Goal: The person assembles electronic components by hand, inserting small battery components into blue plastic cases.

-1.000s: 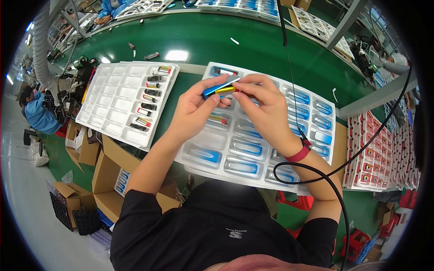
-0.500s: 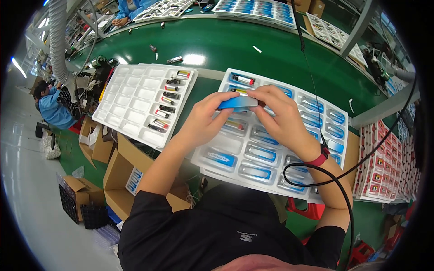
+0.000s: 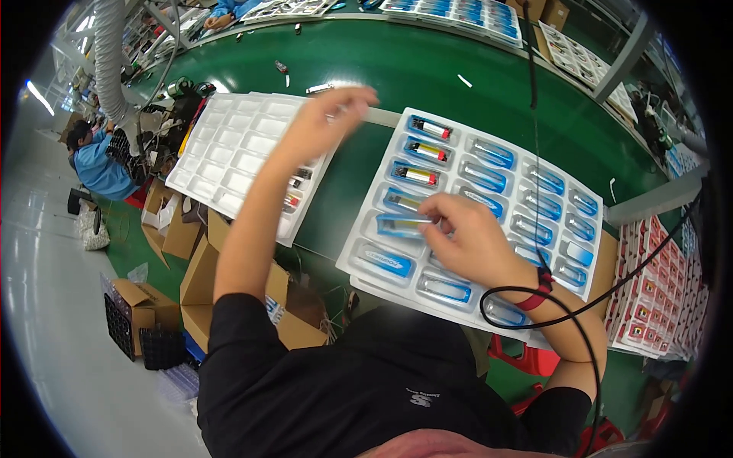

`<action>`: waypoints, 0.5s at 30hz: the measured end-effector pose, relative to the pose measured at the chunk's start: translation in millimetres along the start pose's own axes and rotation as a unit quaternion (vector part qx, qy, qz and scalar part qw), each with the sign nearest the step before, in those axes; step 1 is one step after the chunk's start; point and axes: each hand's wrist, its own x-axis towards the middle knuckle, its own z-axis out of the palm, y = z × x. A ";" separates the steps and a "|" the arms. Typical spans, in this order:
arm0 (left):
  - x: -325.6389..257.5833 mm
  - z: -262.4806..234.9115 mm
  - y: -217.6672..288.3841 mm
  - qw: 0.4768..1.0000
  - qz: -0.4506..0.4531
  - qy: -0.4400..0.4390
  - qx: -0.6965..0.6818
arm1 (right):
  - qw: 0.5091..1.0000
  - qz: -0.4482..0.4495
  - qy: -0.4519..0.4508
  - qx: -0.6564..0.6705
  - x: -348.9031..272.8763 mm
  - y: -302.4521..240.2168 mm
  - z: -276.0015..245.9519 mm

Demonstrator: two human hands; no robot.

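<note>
My right hand (image 3: pixel 475 238) pinches the end of a blue plastic shell (image 3: pixel 398 226) between thumb and fingers, low over the left column of the right-hand white tray (image 3: pixel 353 255). In that column, shells at the far end hold silver cells with red and yellow ends, such as this battery (image 3: pixel 427 151). A blue shell (image 3: pixel 383 261) lies in the nearest compartment. My left hand (image 3: pixel 324 122) is raised over the far right corner of the left-hand white tray (image 3: pixel 200 162). Motion smears its fingers, and my forearm hides part of that tray's right column, where batteries and black parts (image 3: pixel 301 179) lie.
A black cable (image 3: pixel 569 304) loops across my right forearm. Stacked trays with red parts (image 3: pixel 649 290) stand at the right. Cardboard boxes (image 3: pixel 200 278) sit below the left tray. Beyond lies a green conveyor belt (image 3: pixel 412 69); a person in blue (image 3: pixel 103 164) works far left.
My left hand has let go of the blue shell and moved left to the other tray. My right hand has lowered the shell toward the left column. The view has shifted slightly.
</note>
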 end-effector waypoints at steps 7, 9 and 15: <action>81.5 -75.6 -210.4 0.924 -0.121 -0.002 0.362 | 0.958 -0.180 -0.008 -0.222 -2.2 -1.0 15.1; 91.5 -76.8 -231.9 0.895 -0.158 -0.080 0.409 | 0.952 -0.179 0.014 -0.248 -2.7 10.2 16.8; 94.2 -62.7 -228.3 0.883 -0.181 -0.029 0.432 | 0.965 -0.176 0.009 -0.194 -3.3 15.8 27.9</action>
